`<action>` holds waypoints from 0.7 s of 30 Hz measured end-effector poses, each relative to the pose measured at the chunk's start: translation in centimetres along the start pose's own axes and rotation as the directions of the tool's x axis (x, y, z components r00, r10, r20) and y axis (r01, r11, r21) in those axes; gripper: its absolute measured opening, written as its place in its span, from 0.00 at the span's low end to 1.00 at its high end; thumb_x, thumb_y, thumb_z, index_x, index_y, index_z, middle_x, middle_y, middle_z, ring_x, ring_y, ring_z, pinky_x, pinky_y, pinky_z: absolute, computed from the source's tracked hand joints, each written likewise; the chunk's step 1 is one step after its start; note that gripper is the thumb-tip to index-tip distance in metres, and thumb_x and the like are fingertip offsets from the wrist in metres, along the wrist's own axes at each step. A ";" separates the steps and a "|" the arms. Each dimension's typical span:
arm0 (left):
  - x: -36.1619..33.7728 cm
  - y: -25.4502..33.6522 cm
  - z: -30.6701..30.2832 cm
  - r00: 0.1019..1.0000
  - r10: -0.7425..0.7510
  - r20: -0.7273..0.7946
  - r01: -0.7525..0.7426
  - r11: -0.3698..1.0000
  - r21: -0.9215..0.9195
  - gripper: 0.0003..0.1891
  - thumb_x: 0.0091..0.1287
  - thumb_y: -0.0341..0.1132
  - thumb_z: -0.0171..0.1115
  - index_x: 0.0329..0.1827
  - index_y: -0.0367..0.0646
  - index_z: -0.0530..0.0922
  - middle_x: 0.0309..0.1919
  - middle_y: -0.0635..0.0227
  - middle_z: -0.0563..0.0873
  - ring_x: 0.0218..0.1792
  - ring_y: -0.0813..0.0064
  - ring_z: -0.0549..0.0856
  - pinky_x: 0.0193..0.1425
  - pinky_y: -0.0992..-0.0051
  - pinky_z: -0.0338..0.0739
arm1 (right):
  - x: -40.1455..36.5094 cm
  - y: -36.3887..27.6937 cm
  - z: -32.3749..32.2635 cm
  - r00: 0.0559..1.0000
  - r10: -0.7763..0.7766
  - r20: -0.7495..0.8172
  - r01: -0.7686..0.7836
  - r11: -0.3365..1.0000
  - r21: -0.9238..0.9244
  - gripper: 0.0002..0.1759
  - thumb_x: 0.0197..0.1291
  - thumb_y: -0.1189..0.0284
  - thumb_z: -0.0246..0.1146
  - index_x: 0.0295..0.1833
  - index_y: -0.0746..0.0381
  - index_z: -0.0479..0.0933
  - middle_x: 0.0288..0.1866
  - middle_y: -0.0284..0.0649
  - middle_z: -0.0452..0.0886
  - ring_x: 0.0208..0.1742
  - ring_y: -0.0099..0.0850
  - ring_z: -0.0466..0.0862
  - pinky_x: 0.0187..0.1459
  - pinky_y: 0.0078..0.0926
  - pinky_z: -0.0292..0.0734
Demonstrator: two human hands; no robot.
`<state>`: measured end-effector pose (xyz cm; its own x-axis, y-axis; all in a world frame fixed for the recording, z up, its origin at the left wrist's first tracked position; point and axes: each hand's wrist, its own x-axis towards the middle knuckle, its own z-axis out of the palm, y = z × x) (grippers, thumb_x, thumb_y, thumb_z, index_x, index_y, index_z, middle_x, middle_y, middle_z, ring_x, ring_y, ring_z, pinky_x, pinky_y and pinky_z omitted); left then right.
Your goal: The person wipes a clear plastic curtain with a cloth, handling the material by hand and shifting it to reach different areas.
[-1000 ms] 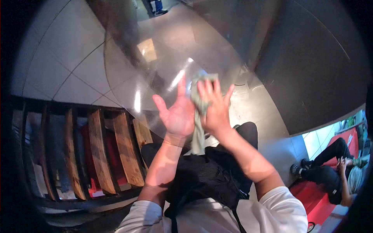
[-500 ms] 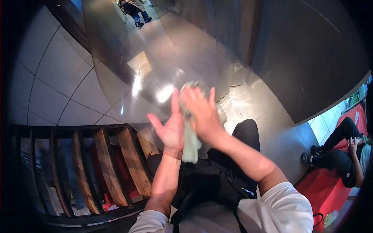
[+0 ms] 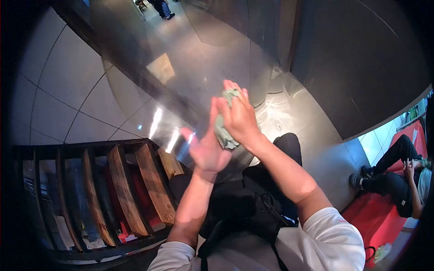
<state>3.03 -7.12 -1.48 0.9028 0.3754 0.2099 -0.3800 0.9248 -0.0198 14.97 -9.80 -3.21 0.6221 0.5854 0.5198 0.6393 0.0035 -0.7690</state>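
Observation:
A crumpled pale green cloth lies between my two hands, above my dark-trousered lap. My right hand is wrapped round it from the right, with some of the cloth showing past the fingers and below the palm. My left hand is palm up at the left, its fingers spread and slightly blurred, touching the cloth and the right hand along its inner side. A shiny see-through surface with bright reflections stands in front of the hands.
At the lower left is a slatted wooden rack. A large dark curved panel fills the upper right. At the right a person sits on a red bench. Another person's legs show at the top.
The hands have come together higher up. The cloth, which hung down from my right hand, is now bunched between both hands. The view has shifted slightly.

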 end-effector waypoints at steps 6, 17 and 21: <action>1.1 2.9 -1.7 0.995 -0.022 0.093 -0.029 0.862 0.506 0.58 0.57 0.86 0.42 0.86 0.69 0.38 0.85 0.51 0.43 0.81 0.34 0.47 0.66 0.16 0.54 | -6.4 -7.0 0.2 0.831 -0.481 0.278 0.441 0.876 0.196 0.40 0.61 0.61 0.67 0.74 0.73 0.66 0.76 0.61 0.68 0.79 0.55 0.66 0.78 0.53 0.56; 0.5 0.7 -1.5 0.998 -0.059 0.022 0.046 0.919 0.392 0.59 0.55 0.89 0.38 0.87 0.68 0.41 0.85 0.52 0.46 0.82 0.37 0.47 0.72 0.20 0.49 | -3.0 -5.4 1.1 0.911 -0.411 -0.005 0.411 0.911 -0.044 0.33 0.70 0.69 0.60 0.75 0.73 0.64 0.73 0.60 0.70 0.79 0.53 0.67 0.77 0.52 0.61; 0.2 3.6 -2.1 1.000 0.024 -0.007 -0.019 0.906 0.424 0.58 0.56 0.88 0.41 0.86 0.65 0.48 0.84 0.47 0.47 0.81 0.33 0.48 0.70 0.18 0.49 | -7.1 -3.6 0.5 0.860 -0.449 0.241 0.434 0.894 0.114 0.29 0.70 0.72 0.60 0.74 0.71 0.67 0.76 0.59 0.68 0.77 0.52 0.70 0.76 0.50 0.62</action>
<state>2.27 -3.64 -3.61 0.8947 0.3979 0.2027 -0.4465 0.8041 0.3925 7.95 -13.55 -4.32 0.1392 0.6978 0.7027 0.7899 0.3497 -0.5038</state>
